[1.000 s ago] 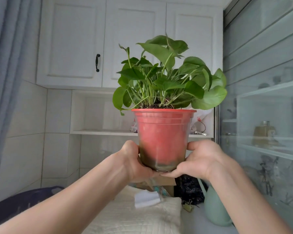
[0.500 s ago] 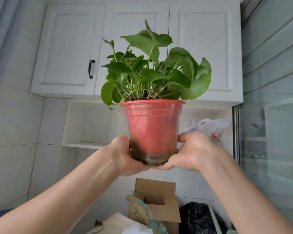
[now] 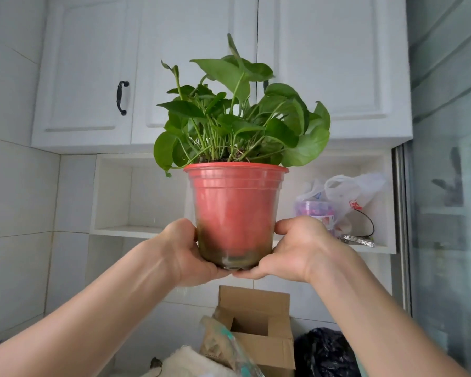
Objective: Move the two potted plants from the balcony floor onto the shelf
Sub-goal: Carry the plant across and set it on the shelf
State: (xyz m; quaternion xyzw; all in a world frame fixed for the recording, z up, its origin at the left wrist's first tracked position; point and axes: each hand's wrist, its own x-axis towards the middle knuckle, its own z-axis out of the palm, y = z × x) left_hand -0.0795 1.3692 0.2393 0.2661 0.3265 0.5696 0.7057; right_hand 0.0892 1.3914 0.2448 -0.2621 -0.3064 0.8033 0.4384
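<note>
A potted plant (image 3: 235,210) with broad green leaves in a red pot, set inside a clear outer cup, is held up in the air at the centre of the head view. My left hand (image 3: 184,251) cups its lower left side and my right hand (image 3: 297,247) cups its lower right side, fingers meeting under the base. Behind the pot is the white open shelf (image 3: 128,231), its board roughly level with the pot's bottom. Only this one potted plant is in view.
White cabinet doors (image 3: 87,69) with a black handle hang above the shelf. A white plastic bag (image 3: 346,202) and small items sit at the shelf's right end. Below are a cardboard box (image 3: 256,322), a black bag (image 3: 324,352) and cloth. A glass panel (image 3: 446,186) lies to the right.
The pot is still held in both hands and has drawn closer to the shelf. The shelf opening and the bag on it look larger, and the view has tilted slightly.
</note>
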